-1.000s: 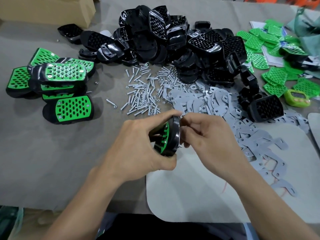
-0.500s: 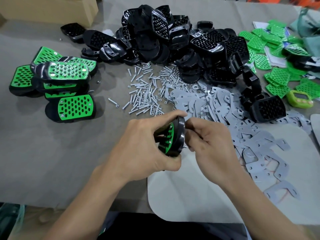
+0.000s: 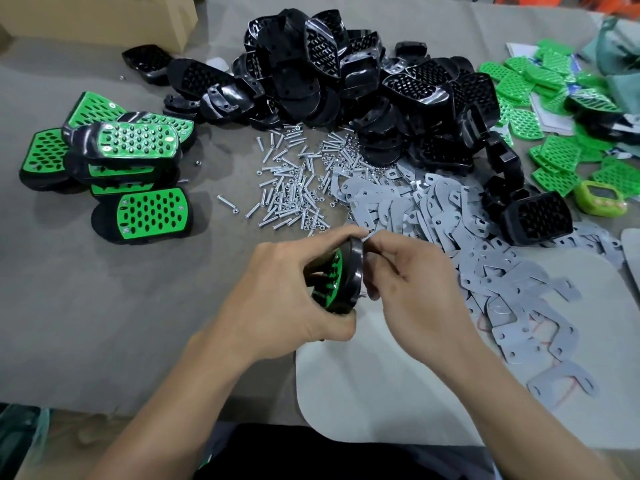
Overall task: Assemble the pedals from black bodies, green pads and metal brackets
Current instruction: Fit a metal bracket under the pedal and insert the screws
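My left hand (image 3: pixel 287 292) grips a black pedal body with a green pad (image 3: pixel 341 277), held on edge above the table. My right hand (image 3: pixel 412 282) has its curled fingers against the pedal's back; what they pinch is hidden. Black bodies (image 3: pixel 346 81) are heaped at the back. Loose green pads (image 3: pixel 540 95) lie at the far right. Grey metal brackets (image 3: pixel 450 223) spread to the right of my hands. Screws and nuts (image 3: pixel 294 188) lie in a pile in the middle.
Several finished pedals (image 3: pixel 138 147) are stacked at the left. A cardboard box (image 3: pixel 104 19) stands at the back left. A pale mat (image 3: pixel 398 393) lies under my right forearm. A small green timer (image 3: pixel 601 199) sits at the right.
Both hands and the pedal stay in nearly the same place. My right fingers shifted slightly on the pedal's back.
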Demonstrator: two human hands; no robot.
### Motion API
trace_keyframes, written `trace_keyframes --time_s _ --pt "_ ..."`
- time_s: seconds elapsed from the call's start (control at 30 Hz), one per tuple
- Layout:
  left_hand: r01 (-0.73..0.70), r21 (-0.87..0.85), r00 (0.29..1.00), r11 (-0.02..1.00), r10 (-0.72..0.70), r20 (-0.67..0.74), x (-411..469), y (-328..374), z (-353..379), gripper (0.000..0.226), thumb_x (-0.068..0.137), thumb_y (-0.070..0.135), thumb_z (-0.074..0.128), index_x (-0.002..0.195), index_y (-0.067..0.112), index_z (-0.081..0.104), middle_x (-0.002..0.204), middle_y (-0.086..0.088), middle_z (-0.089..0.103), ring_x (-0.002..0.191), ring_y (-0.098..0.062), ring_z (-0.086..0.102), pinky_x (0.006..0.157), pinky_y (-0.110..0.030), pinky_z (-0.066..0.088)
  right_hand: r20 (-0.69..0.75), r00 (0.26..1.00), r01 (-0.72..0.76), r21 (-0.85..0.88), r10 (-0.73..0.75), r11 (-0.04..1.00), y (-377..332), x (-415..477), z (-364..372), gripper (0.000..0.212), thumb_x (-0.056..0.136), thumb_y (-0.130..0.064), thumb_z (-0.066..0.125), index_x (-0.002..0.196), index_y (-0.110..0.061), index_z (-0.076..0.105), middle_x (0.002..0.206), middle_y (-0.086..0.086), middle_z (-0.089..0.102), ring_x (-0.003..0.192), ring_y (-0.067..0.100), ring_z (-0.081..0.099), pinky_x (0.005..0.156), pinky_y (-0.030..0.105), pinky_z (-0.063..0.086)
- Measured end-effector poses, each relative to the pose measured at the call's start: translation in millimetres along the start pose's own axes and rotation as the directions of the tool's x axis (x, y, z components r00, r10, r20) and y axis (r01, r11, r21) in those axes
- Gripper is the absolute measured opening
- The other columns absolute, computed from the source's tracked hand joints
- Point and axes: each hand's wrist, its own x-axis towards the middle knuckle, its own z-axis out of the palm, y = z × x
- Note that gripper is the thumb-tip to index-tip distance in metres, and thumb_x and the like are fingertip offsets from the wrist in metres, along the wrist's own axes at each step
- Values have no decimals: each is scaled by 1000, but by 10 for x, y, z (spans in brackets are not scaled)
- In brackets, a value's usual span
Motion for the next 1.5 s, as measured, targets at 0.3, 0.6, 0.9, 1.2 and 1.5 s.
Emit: trace_keyframes --time_s 0.3,0.6,0.9,1.2,1.5 --pt "-7 14 1000 1000 7 -26 -41 -30 -50 83 50 21 76 127 48 64 77 14 59 65 -2 41 68 -17 52 84 996 -43 286 20 957 2 -13 26 14 82 -10 56 77 -18 66 63 1 65 59 20 56 59 39 45" --pt "-39 86 999 996 39 -1 -20 -5 -88 82 49 30 73 128 48 64 78 26 58 64 3 43 67 -5 42 231 919 -392 635 320 666 9 30 60 15 88 1 61 78 11 65 65 19 52 48 17 43 49 24 31" --pt "-31 24 999 999 32 -28 -12 -42 -53 82 48 21 75 125 47 64 76 18 56 64 -2 39 65 -7 42 -25 990 -125 320 140 939 -28 13 143 25 87 -8 52 64 -13 61 55 -1 49 52 14 40 54 27 32" --pt "15 -144 999 989 -10 35 4 -112 -115 79 52 10 74 122 47 67 68 14 58 58 -5 44 59 -13 45 7 1000 28 95 -28 995 -63 -2 83 20 83 -16 60 67 -28 63 58 -5 61 55 21 50 52 30 39" --pt "43 -17 995 999 -41 90 -24 -119 -166 84 47 27 73 126 54 64 77 9 59 70 -8 39 70 -28 57 300 895 -445 659 330 606 -37 44 130 27 83 8 55 58 1 62 49 11 44 44 20 34 51 31 26"
